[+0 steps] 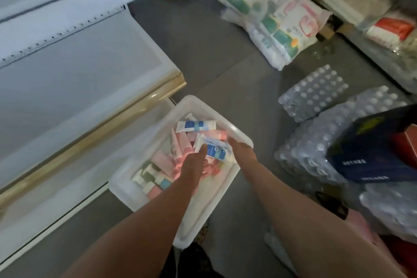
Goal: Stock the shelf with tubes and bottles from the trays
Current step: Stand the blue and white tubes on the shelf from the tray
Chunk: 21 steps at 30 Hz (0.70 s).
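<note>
Both hands reach down into a white plastic tray (pixel 144 166) on the grey floor (pixel 203 47) beside the shelf: the left hand (pixel 194 165) and the right hand (pixel 242 150) meet on a white tube with a blue label (pixel 215 151), though motion blur hides how the fingers close on it. Pink tubes (pixel 180 144) lie heaped in the tray, and another white-and-blue tube (pixel 195 125) lies at its far end; no writing can be read. Further off, the white shelf (pixel 74 79) has a gold front edge.

Single head-worn view, looking steeply down over both forearms, close above floor-level tray (pixel 126 178)
</note>
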Each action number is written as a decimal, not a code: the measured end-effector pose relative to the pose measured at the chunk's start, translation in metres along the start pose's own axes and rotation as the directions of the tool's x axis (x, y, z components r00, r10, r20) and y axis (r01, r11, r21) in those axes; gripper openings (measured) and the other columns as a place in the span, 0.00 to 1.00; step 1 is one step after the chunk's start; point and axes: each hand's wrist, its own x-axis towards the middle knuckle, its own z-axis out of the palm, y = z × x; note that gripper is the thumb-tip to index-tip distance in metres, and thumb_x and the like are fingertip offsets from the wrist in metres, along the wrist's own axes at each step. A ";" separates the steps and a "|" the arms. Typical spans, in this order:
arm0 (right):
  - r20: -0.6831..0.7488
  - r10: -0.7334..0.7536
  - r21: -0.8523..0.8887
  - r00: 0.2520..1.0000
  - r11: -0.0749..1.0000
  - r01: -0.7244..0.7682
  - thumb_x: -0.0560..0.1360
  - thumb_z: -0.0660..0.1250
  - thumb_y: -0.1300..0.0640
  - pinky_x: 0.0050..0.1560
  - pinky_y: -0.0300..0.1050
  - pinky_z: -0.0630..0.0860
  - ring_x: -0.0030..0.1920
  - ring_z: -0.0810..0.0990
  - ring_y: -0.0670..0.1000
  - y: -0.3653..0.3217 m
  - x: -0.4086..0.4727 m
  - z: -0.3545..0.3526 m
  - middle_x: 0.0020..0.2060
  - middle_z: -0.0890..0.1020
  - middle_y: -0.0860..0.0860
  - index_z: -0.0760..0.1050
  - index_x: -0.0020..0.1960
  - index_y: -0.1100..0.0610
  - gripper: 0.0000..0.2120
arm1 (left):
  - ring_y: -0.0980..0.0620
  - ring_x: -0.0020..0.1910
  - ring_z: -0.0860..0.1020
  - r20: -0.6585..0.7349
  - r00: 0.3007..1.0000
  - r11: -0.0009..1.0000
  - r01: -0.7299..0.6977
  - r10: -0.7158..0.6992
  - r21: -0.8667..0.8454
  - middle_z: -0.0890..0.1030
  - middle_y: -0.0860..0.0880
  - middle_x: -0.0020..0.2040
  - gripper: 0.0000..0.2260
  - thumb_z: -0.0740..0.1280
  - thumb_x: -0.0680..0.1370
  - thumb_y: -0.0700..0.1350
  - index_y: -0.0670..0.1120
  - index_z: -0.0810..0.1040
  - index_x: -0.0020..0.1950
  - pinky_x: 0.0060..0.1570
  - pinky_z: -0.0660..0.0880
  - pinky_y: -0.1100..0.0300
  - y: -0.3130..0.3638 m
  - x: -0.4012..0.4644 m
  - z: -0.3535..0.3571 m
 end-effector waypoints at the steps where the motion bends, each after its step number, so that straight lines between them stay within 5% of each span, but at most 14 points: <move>1: 0.004 0.003 -0.013 1.000 1.000 -0.003 0.82 0.58 0.40 0.64 0.47 0.69 0.65 0.75 0.58 0.000 0.006 0.002 0.66 0.77 0.57 0.73 0.71 0.59 0.28 | 0.42 0.50 0.84 -0.004 1.000 1.000 0.004 -0.004 -0.008 0.85 0.42 0.50 0.23 0.60 0.81 0.62 0.43 0.81 0.54 0.58 0.79 0.45 -0.002 0.005 0.002; 5: -0.005 0.024 -0.004 1.000 1.000 -0.024 0.84 0.54 0.42 0.60 0.45 0.66 0.65 0.74 0.58 0.002 0.028 0.010 0.67 0.76 0.57 0.72 0.72 0.59 0.26 | 0.39 0.52 0.84 0.052 0.994 0.991 0.104 -0.100 -0.087 0.85 0.37 0.51 0.26 0.60 0.82 0.59 0.35 0.78 0.58 0.59 0.79 0.44 -0.009 0.021 0.005; 8: 0.000 0.038 0.030 0.999 0.999 -0.038 0.84 0.53 0.42 0.65 0.47 0.66 0.63 0.75 0.57 0.005 0.037 0.016 0.66 0.77 0.57 0.72 0.72 0.58 0.26 | 0.42 0.52 0.84 0.022 0.997 0.996 0.074 -0.075 0.044 0.85 0.42 0.51 0.27 0.56 0.81 0.65 0.42 0.80 0.55 0.59 0.78 0.44 -0.014 0.028 0.006; 12: 0.036 0.025 -0.019 0.999 1.000 -0.024 0.85 0.51 0.41 0.61 0.47 0.67 0.56 0.75 0.56 0.007 0.044 0.025 0.62 0.78 0.57 0.73 0.70 0.59 0.27 | 0.51 0.43 0.81 -0.038 0.997 0.990 0.073 -0.069 0.118 0.83 0.48 0.47 0.26 0.53 0.82 0.64 0.44 0.79 0.53 0.42 0.77 0.60 -0.014 0.029 0.005; 16: 0.083 0.077 -0.163 0.994 0.985 -0.063 0.84 0.48 0.41 0.58 0.47 0.71 0.59 0.78 0.60 0.016 0.047 0.030 0.59 0.80 0.58 0.74 0.66 0.59 0.27 | 0.48 0.49 0.83 -0.045 0.994 0.995 0.100 -0.100 -0.003 0.83 0.47 0.51 0.28 0.61 0.76 0.69 0.46 0.77 0.60 0.55 0.80 0.49 -0.026 0.043 0.005; 18: 0.100 0.102 -0.090 0.990 0.992 -0.093 0.84 0.50 0.42 0.55 0.49 0.76 0.51 0.80 0.58 0.023 0.049 0.032 0.51 0.82 0.57 0.76 0.63 0.61 0.26 | 0.46 0.51 0.83 -0.090 0.991 0.995 0.096 -0.098 -0.021 0.83 0.47 0.55 0.37 0.62 0.68 0.75 0.49 0.75 0.65 0.57 0.79 0.43 -0.040 0.057 0.004; 21: -0.002 0.052 -0.131 0.999 0.990 -0.052 0.83 0.51 0.42 0.57 0.50 0.72 0.55 0.77 0.58 0.025 0.054 0.037 0.56 0.79 0.56 0.76 0.64 0.60 0.26 | 0.44 0.50 0.83 -0.144 0.986 0.995 0.088 -0.080 0.053 0.84 0.47 0.53 0.42 0.58 0.62 0.81 0.52 0.77 0.62 0.56 0.79 0.44 -0.056 0.072 0.002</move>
